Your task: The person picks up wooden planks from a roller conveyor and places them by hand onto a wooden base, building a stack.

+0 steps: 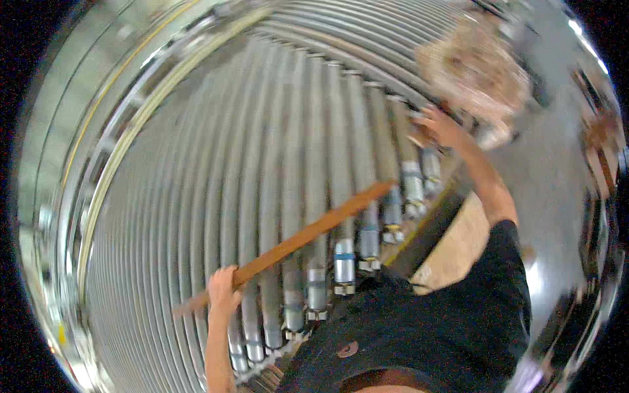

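Note:
My left hand point(224, 290) is closed around a long, flat brown wooden strip point(316, 229) near its lower left end. The strip slants up to the right above the grey metal rollers point(268, 164) of a roller conveyor. Off to the right, my right hand point(440, 126) reaches to the far right end of the rollers, close to the conveyor's side edge. Motion blurs its fingers, and something brownish shows beneath them that I cannot make out.
A bundle in crinkled clear plastic wrap point(478, 72) lies beyond my right hand. Light-coloured board point(452, 242) shows beside the conveyor, under my right arm. More rollers point(354, 33) run across the far side. A pale rail point(157, 85) curves along the left.

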`<state>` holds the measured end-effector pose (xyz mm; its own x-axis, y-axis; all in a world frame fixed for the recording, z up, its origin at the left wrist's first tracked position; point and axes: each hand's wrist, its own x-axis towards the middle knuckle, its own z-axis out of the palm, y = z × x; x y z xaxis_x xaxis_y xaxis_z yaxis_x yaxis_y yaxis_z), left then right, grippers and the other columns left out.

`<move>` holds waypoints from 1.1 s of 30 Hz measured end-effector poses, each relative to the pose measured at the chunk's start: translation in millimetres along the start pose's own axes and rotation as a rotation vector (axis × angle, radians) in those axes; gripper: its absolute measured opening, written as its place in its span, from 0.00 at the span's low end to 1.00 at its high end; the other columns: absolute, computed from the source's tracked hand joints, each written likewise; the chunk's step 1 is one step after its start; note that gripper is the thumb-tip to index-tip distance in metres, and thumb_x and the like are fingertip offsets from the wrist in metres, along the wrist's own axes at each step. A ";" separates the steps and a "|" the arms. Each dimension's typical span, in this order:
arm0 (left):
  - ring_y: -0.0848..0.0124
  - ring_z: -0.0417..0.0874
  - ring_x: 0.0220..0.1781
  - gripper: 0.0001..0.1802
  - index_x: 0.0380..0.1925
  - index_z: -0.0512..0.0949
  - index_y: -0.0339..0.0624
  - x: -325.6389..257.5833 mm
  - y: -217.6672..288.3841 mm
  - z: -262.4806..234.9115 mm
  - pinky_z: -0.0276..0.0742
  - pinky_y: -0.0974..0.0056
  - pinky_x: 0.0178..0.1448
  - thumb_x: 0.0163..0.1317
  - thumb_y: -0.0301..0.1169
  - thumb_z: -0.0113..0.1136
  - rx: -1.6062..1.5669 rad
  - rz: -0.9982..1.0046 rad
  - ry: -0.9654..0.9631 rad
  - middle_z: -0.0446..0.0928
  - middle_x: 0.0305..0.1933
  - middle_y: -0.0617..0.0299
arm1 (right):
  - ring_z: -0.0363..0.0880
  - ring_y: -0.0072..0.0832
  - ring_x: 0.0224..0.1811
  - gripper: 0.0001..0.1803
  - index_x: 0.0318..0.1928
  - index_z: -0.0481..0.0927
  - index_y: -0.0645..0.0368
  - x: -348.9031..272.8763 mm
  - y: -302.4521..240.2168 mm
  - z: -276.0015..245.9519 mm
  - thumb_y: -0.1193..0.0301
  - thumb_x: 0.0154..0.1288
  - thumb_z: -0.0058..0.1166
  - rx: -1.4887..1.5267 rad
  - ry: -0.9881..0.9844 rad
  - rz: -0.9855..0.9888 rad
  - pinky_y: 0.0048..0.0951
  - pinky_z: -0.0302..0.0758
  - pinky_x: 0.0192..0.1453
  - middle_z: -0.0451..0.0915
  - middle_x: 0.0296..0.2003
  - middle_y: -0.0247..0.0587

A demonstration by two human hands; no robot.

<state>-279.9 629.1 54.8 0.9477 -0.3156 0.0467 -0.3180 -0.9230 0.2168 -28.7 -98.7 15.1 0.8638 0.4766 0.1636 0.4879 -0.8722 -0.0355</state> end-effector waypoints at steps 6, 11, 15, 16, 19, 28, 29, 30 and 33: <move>0.56 0.79 0.54 0.27 0.52 0.77 0.43 11.6 -3.2 7.6 0.69 0.53 0.54 0.50 0.34 0.73 0.011 -0.003 0.051 0.80 0.48 0.55 | 0.71 0.50 0.67 0.41 0.66 0.73 0.52 22.5 -2.2 -22.3 0.81 0.48 0.67 -0.006 -0.321 -0.066 0.45 0.69 0.71 0.76 0.62 0.48; 0.53 0.73 0.64 0.41 0.62 0.70 0.42 -5.0 1.1 14.6 0.69 0.51 0.63 0.45 0.30 0.75 -0.058 -0.057 0.100 0.74 0.61 0.54 | 0.79 0.48 0.55 0.29 0.61 0.74 0.56 93.9 -163.2 -33.8 0.76 0.57 0.63 0.053 -0.082 -0.303 0.46 0.77 0.57 0.81 0.51 0.48; 0.49 0.59 0.77 0.56 0.71 0.59 0.36 -7.6 10.4 10.4 0.57 0.50 0.78 0.38 0.27 0.75 -0.016 -0.129 0.222 0.58 0.76 0.49 | 0.82 0.49 0.48 0.14 0.50 0.76 0.56 159.5 -306.0 8.0 0.70 0.65 0.59 0.172 -0.128 -0.488 0.47 0.79 0.51 0.83 0.42 0.49; 0.48 0.54 0.80 0.59 0.73 0.56 0.35 -6.1 9.6 10.2 0.53 0.50 0.82 0.37 0.26 0.75 0.026 -0.150 0.225 0.53 0.79 0.48 | 0.82 0.49 0.47 0.14 0.50 0.76 0.56 175.7 -337.9 21.7 0.69 0.65 0.59 0.201 -0.095 -0.507 0.48 0.79 0.49 0.83 0.42 0.48; 0.48 0.45 0.83 0.64 0.75 0.50 0.31 7.4 5.4 14.0 0.46 0.51 0.84 0.35 0.27 0.76 0.042 -0.159 0.269 0.45 0.82 0.45 | 0.83 0.51 0.43 0.12 0.46 0.82 0.56 214.4 -440.0 44.7 0.64 0.66 0.60 0.482 0.035 -0.542 0.49 0.79 0.47 0.84 0.40 0.49; 0.51 0.66 0.72 0.52 0.70 0.61 0.31 -21.6 6.2 25.2 0.57 0.49 0.77 0.40 0.30 0.72 -0.098 -0.300 0.312 0.66 0.69 0.46 | 0.75 0.51 0.63 0.26 0.59 0.78 0.62 212.1 -536.4 13.7 0.57 0.68 0.58 0.750 -0.596 -0.646 0.45 0.70 0.68 0.78 0.59 0.57; 0.52 0.71 0.68 0.49 0.68 0.64 0.32 -22.7 4.3 23.7 0.60 0.49 0.75 0.40 0.29 0.71 -0.082 -0.296 0.233 0.72 0.65 0.47 | 0.73 0.48 0.66 0.30 0.62 0.77 0.61 199.7 -500.4 -0.9 0.54 0.67 0.59 0.668 -0.598 -0.567 0.44 0.67 0.71 0.77 0.61 0.55; 0.55 0.76 0.57 0.40 0.59 0.72 0.34 -24.8 0.7 29.9 0.66 0.50 0.66 0.37 0.27 0.69 -0.005 -0.241 0.396 0.77 0.52 0.53 | 0.76 0.45 0.64 0.29 0.64 0.76 0.60 191.3 -471.5 -15.9 0.59 0.66 0.59 0.523 -0.515 -0.666 0.44 0.71 0.66 0.80 0.60 0.46; 0.55 0.76 0.56 0.38 0.54 0.75 0.38 0.9 -9.9 21.3 0.67 0.50 0.62 0.38 0.33 0.72 0.027 -0.195 0.221 0.77 0.50 0.54 | 0.74 0.48 0.65 0.35 0.64 0.75 0.61 159.2 -352.8 -26.3 0.51 0.63 0.61 0.512 -0.649 -0.378 0.45 0.66 0.71 0.78 0.60 0.51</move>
<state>-276.3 633.3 32.0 0.9725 -0.0788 0.2189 -0.1272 -0.9680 0.2162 -66.6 282.0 79.6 0.4604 0.8247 -0.3285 0.6156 -0.5632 -0.5512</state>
